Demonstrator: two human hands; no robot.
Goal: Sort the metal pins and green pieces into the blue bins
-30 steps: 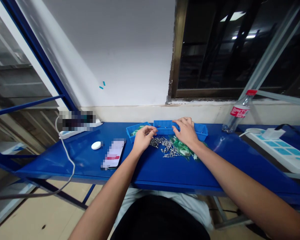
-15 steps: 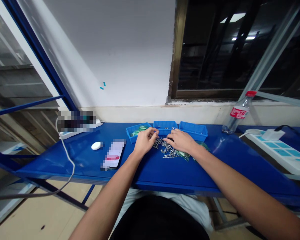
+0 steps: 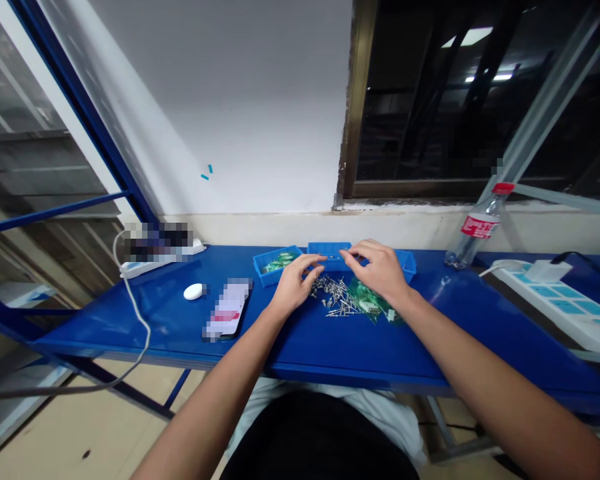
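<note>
My left hand (image 3: pixel 297 280) is at the front left of the middle blue bin (image 3: pixel 329 247), its thumb and fingers drawn together at the tips. Opposite it, my right hand (image 3: pixel 379 268) has thumb and forefinger pinched close, over the bin's front right. What either pinch holds is too small to make out. Below the hands lies a pile of thin-shanked metal pieces (image 3: pixel 341 297) that look like rivets. Green plastic packets (image 3: pixel 367 299) lie under my right hand and wrist. More green packets (image 3: pixel 281 261) fill the left blue bin (image 3: pixel 261 270). My right hand partly hides the right blue bin (image 3: pixel 407 263).
On the blue table (image 3: pixel 300 353) a phone (image 3: pixel 230 307) and a white oval object (image 3: pixel 193 292) lie to the left. A plastic bottle (image 3: pixel 475 230) stands at the back right, beside a white power strip (image 3: pixel 560 300). A cable (image 3: pixel 140 320) hangs over the left edge.
My right hand has lifted off the metal pile, up and away, uncovering the green packets. My left hand has shifted slightly right, its fingertips now facing the right hand's.
</note>
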